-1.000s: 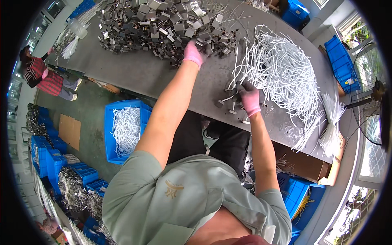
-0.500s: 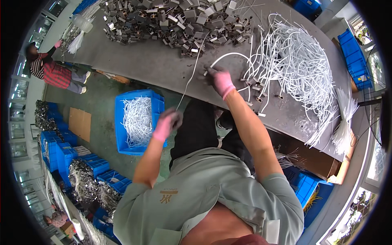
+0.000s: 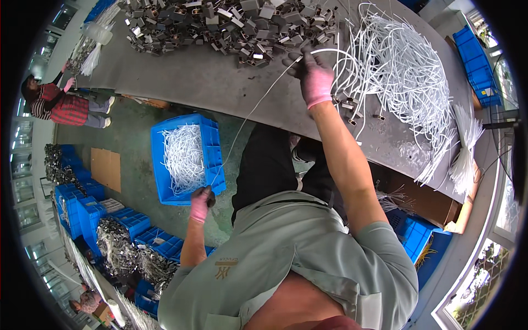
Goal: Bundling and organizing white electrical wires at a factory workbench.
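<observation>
My left hand [image 3: 202, 203], in a dark glove with a pink cuff, is closed on one end of a thin pale wire [image 3: 246, 117] beside the blue crate's near right corner. The wire slants up and right across the table edge to my right hand [image 3: 312, 77]. That hand, gloved alike, pinches the wire's other end together with the end of a white tube [image 3: 332, 50] over the table. From the fingers the tube arcs right toward a tangled pile of white tubes [image 3: 401, 71]. Whether wire and tube are joined is hidden by my fingers.
A heap of small grey metal boxes [image 3: 220, 25] covers the table's [image 3: 181, 82] far side. Several loose metal parts [image 3: 348, 104] lie right of my right hand. A blue crate [image 3: 158, 165] of white tubes stands on the floor at left. Another person [image 3: 66, 102] stands far left.
My left hand has drawn back toward my body and left, stretching the wire out. My right hand has moved away from me across the table, with the tube's end, and now meets the wire.
</observation>
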Action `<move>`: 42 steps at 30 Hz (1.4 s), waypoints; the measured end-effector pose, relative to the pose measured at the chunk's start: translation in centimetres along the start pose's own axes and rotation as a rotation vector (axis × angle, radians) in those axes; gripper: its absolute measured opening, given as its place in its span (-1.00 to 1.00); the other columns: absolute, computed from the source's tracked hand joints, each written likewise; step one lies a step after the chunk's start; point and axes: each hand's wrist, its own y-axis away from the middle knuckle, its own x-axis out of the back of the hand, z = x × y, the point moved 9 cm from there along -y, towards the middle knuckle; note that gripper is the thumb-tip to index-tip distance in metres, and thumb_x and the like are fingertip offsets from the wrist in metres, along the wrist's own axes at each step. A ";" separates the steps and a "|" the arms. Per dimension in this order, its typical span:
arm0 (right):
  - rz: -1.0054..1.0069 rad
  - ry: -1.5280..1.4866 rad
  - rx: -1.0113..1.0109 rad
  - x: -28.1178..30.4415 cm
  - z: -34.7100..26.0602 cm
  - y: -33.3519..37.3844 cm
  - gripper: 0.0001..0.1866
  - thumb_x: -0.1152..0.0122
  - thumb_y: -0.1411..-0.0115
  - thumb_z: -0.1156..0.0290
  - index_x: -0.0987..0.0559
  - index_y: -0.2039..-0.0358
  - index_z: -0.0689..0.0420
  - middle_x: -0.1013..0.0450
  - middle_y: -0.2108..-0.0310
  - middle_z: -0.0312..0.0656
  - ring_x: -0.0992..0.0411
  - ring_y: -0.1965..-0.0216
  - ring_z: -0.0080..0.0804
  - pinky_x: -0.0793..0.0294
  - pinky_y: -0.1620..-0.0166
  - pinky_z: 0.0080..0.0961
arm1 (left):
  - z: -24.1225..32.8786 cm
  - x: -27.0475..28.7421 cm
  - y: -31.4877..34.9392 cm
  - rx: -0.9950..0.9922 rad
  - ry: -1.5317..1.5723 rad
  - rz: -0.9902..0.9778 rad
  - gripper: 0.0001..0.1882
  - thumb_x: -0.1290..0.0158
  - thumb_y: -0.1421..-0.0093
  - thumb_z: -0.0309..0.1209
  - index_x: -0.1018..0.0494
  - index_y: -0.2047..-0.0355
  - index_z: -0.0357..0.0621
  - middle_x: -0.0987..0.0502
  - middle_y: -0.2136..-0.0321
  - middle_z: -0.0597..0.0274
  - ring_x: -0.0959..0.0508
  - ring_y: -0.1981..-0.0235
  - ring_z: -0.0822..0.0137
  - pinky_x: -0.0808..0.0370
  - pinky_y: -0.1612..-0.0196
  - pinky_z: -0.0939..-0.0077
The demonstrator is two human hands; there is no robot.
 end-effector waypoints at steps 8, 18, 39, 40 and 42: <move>0.036 0.012 0.107 1.2 -3.4 1.0 -0.66 -0.01 -0.30 0.34 -0.34 0.06 0.36 -0.48 0.21 0.12 -0.56 0.31 -0.05 -0.56 0.36 -0.42 | 1.8 -0.1 -0.8 -0.037 0.040 0.019 -0.60 -0.16 -0.15 -0.15 -0.36 0.65 -0.16 -0.36 0.74 0.27 -0.30 0.78 0.43 -0.17 0.70 0.55; -0.172 0.266 -0.053 0.2 -3.4 3.0 -0.70 -0.10 -0.26 0.33 -0.49 0.17 0.36 -0.54 0.30 -0.04 -0.54 0.44 -0.38 -0.52 0.38 -0.59 | 4.8 -5.9 -0.3 0.002 0.059 -0.130 -0.64 -0.10 -0.18 -0.21 -0.34 0.64 -0.14 -0.33 0.74 0.30 -0.26 0.78 0.46 -0.13 0.70 0.56; -0.255 0.688 -0.196 -0.7 -1.4 11.1 -0.73 -0.20 -0.19 0.28 -0.54 0.46 0.27 -0.49 0.59 -0.26 -0.40 0.65 -0.62 -0.37 0.56 -0.65 | 20.6 -30.0 -2.8 -0.062 0.371 -0.426 -0.65 0.15 -0.31 -0.10 -0.46 0.32 -0.11 -0.47 0.54 0.36 -0.45 0.63 0.53 -0.31 0.67 0.68; -0.226 0.671 -0.174 -0.6 -2.4 10.3 -0.72 -0.19 -0.19 0.27 -0.53 0.46 0.26 -0.49 0.59 -0.27 -0.40 0.66 -0.61 -0.36 0.57 -0.65 | 20.3 -31.0 -3.6 -0.026 0.402 -0.556 -0.59 0.17 -0.32 -0.08 -0.47 0.21 -0.17 -0.51 0.42 0.28 -0.52 0.50 0.40 -0.45 0.56 0.51; -0.198 0.743 -0.147 0.2 -4.4 7.8 -0.71 -0.18 -0.19 0.25 -0.53 0.47 0.26 -0.49 0.60 -0.25 -0.41 0.65 -0.58 -0.38 0.55 -0.64 | 23.2 -31.3 -4.3 -0.614 -0.140 -0.416 -0.59 0.14 -0.31 -0.11 -0.44 0.14 -0.22 -0.52 0.33 0.20 -0.54 0.40 0.31 -0.49 0.41 0.43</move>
